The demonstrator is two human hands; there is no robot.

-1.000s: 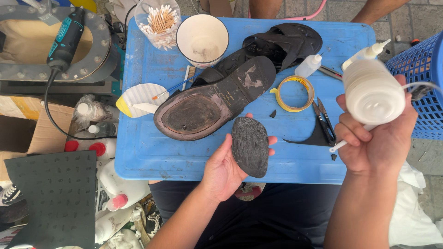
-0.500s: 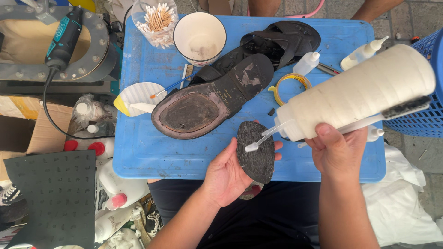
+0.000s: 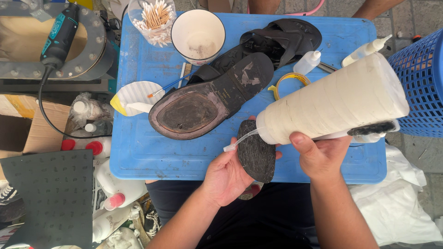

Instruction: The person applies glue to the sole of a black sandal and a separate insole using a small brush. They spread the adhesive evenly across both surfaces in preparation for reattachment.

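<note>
My left hand [image 3: 226, 177] holds a dark oval rubber heel piece [image 3: 256, 154] by its lower edge, above my lap at the front of the blue table [image 3: 138, 152]. My right hand [image 3: 323, 154] grips a large cream squeeze bottle [image 3: 332, 103], tipped on its side. Its thin nozzle [image 3: 237, 140] points left and touches the upper left edge of the heel piece. A small brush with dark bristles [image 3: 376, 129] is held along the bottle. Just beyond lies an upturned black sandal [image 3: 207, 99] with a worn sole.
On the table stand a white cup [image 3: 198, 34], a jar of cotton swabs [image 3: 154, 18], a second black sandal [image 3: 281, 34], a yellow tape ring [image 3: 286, 80] and two small dropper bottles [image 3: 307, 62]. A blue basket [image 3: 420, 83] is at right, a rotary tool [image 3: 57, 39] at left.
My right hand has tipped the bottle from upright onto its side and brought its nozzle down and left onto the heel piece. My left hand holds the piece almost still.
</note>
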